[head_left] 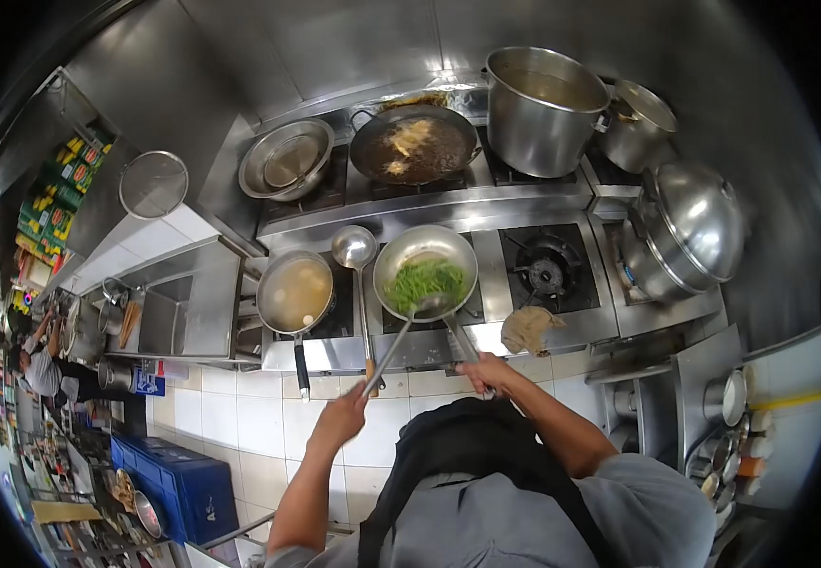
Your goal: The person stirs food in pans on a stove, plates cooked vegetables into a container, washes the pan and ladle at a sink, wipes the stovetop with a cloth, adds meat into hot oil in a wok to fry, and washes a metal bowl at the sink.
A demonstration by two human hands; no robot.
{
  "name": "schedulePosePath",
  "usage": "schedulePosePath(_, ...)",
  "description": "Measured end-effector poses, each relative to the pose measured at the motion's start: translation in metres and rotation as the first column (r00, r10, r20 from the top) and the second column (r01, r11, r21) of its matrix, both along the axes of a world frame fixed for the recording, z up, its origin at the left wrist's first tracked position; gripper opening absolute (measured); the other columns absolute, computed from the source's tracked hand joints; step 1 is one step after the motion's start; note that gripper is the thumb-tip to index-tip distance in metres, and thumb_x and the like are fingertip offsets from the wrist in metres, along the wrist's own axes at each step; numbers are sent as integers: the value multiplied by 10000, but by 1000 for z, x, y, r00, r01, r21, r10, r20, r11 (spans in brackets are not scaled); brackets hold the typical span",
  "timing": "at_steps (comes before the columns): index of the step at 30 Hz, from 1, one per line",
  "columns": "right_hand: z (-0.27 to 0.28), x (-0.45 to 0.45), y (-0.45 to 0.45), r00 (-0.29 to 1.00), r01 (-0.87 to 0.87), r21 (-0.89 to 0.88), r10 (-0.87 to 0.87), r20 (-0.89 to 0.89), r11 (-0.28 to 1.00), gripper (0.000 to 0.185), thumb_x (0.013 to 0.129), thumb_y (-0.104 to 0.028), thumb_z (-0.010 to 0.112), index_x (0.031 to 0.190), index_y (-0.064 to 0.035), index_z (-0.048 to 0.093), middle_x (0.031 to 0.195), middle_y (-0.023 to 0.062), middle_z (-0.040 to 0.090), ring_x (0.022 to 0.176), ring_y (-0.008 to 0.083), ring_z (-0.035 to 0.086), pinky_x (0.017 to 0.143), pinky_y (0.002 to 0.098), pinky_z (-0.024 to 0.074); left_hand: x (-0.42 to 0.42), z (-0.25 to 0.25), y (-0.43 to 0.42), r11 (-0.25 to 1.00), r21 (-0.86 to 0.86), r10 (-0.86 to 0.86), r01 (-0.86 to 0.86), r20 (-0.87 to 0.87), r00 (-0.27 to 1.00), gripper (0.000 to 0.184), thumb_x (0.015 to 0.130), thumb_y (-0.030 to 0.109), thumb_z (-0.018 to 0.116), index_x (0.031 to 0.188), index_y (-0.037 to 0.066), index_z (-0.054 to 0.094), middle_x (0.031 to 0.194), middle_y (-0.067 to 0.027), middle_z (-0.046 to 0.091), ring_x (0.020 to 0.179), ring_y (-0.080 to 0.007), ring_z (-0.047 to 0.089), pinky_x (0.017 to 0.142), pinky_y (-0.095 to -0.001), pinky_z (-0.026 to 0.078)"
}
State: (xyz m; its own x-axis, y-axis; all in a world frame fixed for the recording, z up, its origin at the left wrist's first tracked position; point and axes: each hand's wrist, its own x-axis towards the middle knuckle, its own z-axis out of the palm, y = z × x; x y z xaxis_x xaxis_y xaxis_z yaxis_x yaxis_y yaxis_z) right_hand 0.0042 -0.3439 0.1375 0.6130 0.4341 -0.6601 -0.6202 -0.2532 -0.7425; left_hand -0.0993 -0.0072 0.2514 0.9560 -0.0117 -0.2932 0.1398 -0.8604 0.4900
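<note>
My left hand is wrapped round the handle of a long metal ladle. The ladle's head dips into chopped green vegetables lying in a steel frying pan. My right hand grips that pan's handle, and the pan sits over the front middle burner. To the left, a second ladle rests across the stove front with its bowl upward. Beside it a black-handled pan holds cloudy liquid with pale round pieces.
Behind, a dark wok of oil has golden pieces frying, beside steel bowls and a stockpot. Right are a bare burner, a crumpled cloth and a domed pot. A blue crate stands lower left; another person is beyond.
</note>
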Motion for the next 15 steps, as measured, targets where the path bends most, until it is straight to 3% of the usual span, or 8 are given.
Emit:
schedulePosePath(2, -10, 19, 15, 982, 188, 103, -183, -56, 977, 238, 895, -196, 713, 870, -68, 514, 501, 16, 463, 376, 138, 476, 375, 300, 386, 26, -11, -1, 1000, 1, -2, 1, 88, 996, 421, 998, 281, 485, 1386, 129, 550, 1022, -277, 682, 942, -483, 650, 859, -558, 515)
schedulePosePath(5, 1, -9, 4, 994, 59, 11, -60, 87, 998, 269, 899, -174, 717, 887, -70, 468, 520, 12, 456, 381, 125, 452, 366, 293, 370, 46, 6, -14, 997, 31, 70, -76, 148, 986, 419, 1002, 286, 485, 1393, 149, 543, 936, -272, 691, 872, -480, 660, 785, -562, 523)
schedulePosePath(9, -41, -36, -21, 995, 95, 142, -98, 13, 985, 267, 937, -198, 696, 869, -111, 453, 548, -9, 432, 400, 107, 430, 368, 286, 353, 9, 2, -7, 992, 117, 27, -39, 105, 994, 426, 997, 272, 515, 1410, 171, 529, 875, -270, 686, 820, -472, 659, 741, -552, 526)
schedulePosePath(12, -39, -20, -18, 991, 133, 139, -134, -2, 981, 275, 919, -172, 710, 846, -103, 454, 544, -3, 426, 401, 115, 432, 370, 303, 364, -17, 2, -6, 999, 47, -18, 15, 68, 998, 443, 987, 237, 532, 1425, 171, 516, 866, -258, 688, 824, -467, 662, 740, -550, 523)
schedulePosePath(14, -45, -9, -16, 991, 133, 151, -128, -42, 980, 302, 897, -192, 727, 773, -90, 471, 544, 12, 440, 399, 132, 447, 375, 316, 387, -21, 1, -6, 991, -136, 22, -1, 152, 988, 460, 977, 208, 540, 1434, 164, 506, 898, -258, 690, 837, -469, 661, 754, -551, 518)
schedulePosePath(15, -43, -6, -16, 990, 140, 150, -135, -44, 979, 302, 897, -192, 727, 773, -90, 471, 544, 12, 440, 399, 132, 447, 375, 316, 387, -16, -2, -8, 991, -137, 15, 6, 151, 988, 460, 977, 208, 540, 1434, 164, 506, 898, -258, 690, 837, -469, 661, 754, -551, 518)
